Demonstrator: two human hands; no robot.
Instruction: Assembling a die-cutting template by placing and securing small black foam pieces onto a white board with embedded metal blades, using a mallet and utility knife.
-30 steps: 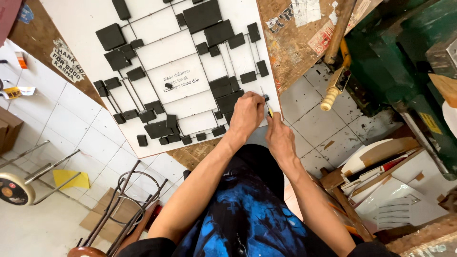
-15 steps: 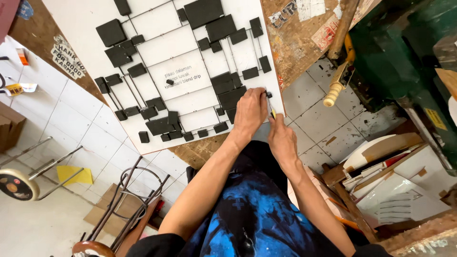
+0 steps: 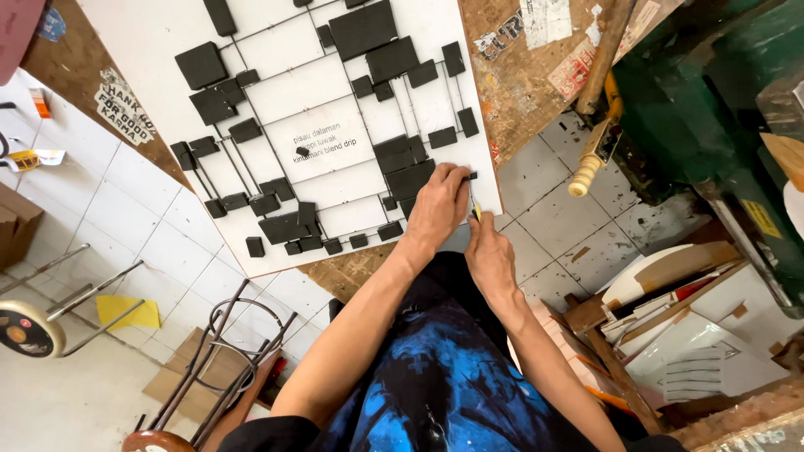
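The white board [image 3: 335,159] lies on a chipboard table [image 3: 519,92], carrying black squares [image 3: 362,28] and thin black lines; its near right corner sits close to the table's edge, with tiled floor [image 3: 109,226] open below and to the left. A green machine [image 3: 712,109] crowds the right side, and a metal stool frame [image 3: 226,351] stands near the person's left. The left hand [image 3: 437,205] presses flat-curled on the board beside that corner, fingers on a small black piece [image 3: 472,176]. The right hand [image 3: 490,255] is closed around a thin yellow-tipped tool [image 3: 476,209], its tip at the board's edge, touching the left hand. Compared with half a second ago, both hands sit at the same corner, barely shifted. The tool's blade is hidden between the hands, and the board's far side is cut off at the top.
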